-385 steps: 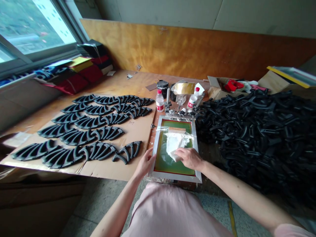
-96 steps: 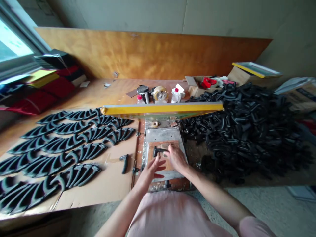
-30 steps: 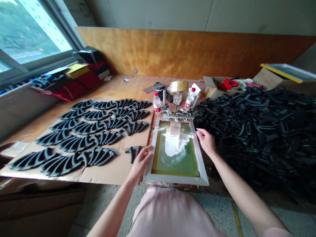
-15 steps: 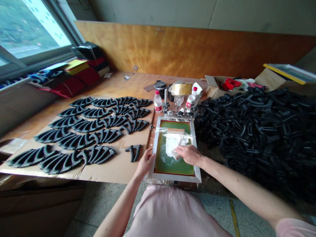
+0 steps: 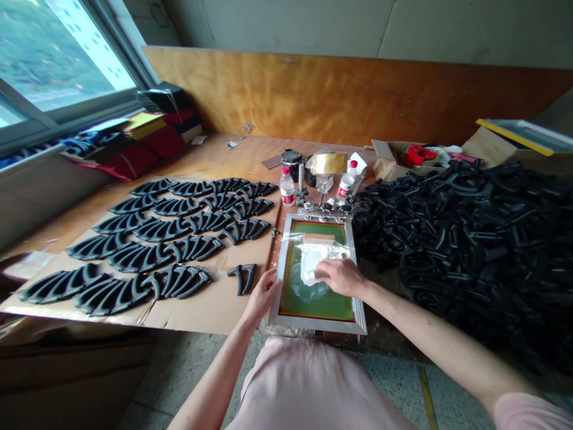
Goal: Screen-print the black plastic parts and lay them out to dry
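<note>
A silver-framed printing screen [image 5: 287, 258] with green mesh lies flat in front of me. My left hand [image 5: 264, 294] is at its left rail, fingers curled against the edge. Over the mesh, my right hand [image 5: 344, 277] is closed, fingers pinched on a crumpled white cloth [image 5: 308, 263]. The fingertips are partly hidden. Just beyond the cloth a wooden bar [image 5: 319, 238] lies across the screen, with clear film around it. Metal clamps [image 5: 326, 208] stand at the screen's far end.
Black curved plastic parts [image 5: 129, 257] lie in rows on cardboard [image 5: 197, 310] at left; a large heap of black parts [image 5: 456, 227] fills the right. Behind the screen stand bottles [image 5: 287, 188], a black jar [image 5: 291, 160] and a tape roll [image 5: 329, 162]. A carton [image 5: 385, 156] sits behind the heap.
My right hand has shifted slightly up and toward the cloth's middle, and the cloth's lower corner has drawn in. My left hand stays at the screen's left rail.
</note>
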Demonstrator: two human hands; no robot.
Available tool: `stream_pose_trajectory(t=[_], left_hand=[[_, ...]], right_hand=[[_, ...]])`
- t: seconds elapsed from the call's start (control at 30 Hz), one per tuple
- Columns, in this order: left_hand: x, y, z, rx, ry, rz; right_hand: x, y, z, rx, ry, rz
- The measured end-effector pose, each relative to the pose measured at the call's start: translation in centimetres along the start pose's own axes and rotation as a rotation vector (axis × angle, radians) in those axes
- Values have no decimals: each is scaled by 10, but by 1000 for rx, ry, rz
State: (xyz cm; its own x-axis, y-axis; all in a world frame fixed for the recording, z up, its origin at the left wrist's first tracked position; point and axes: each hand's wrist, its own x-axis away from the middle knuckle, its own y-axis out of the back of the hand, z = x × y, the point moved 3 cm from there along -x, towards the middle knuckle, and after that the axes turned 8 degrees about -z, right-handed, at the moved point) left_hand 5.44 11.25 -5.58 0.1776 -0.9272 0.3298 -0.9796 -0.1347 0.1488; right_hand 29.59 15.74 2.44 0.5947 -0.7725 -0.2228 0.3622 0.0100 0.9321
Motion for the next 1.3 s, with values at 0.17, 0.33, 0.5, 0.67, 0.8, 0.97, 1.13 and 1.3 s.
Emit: stream_pose_trajectory(t=[0.17, 0.33, 0.5, 0.67, 0.8, 0.97, 1.13, 1.3], left_hand=[[11, 11, -46, 36, 15, 66], [12, 17, -113, 120, -77, -13], [-13, -2, -189, 356, -361, -12], [-16, -21, -199, 497, -357, -86], [27, -53, -118, 288, 33, 148], [62, -73, -38, 365, 381, 233], [17, 11, -6, 225, 267, -183], [-23, 116, 54, -428, 307, -330]], right_hand=[[-58, 50, -35, 30, -285, -199], [-33, 96, -98, 12, -590, -547], [16, 37, -90, 29, -559, -343], [20, -31, -38, 145, -433, -25], [16, -36, -7, 66, -631, 0], [14, -33, 61, -21, -251, -132], [44, 7, 7, 142, -243, 5], [127, 53, -115, 653, -664, 266]])
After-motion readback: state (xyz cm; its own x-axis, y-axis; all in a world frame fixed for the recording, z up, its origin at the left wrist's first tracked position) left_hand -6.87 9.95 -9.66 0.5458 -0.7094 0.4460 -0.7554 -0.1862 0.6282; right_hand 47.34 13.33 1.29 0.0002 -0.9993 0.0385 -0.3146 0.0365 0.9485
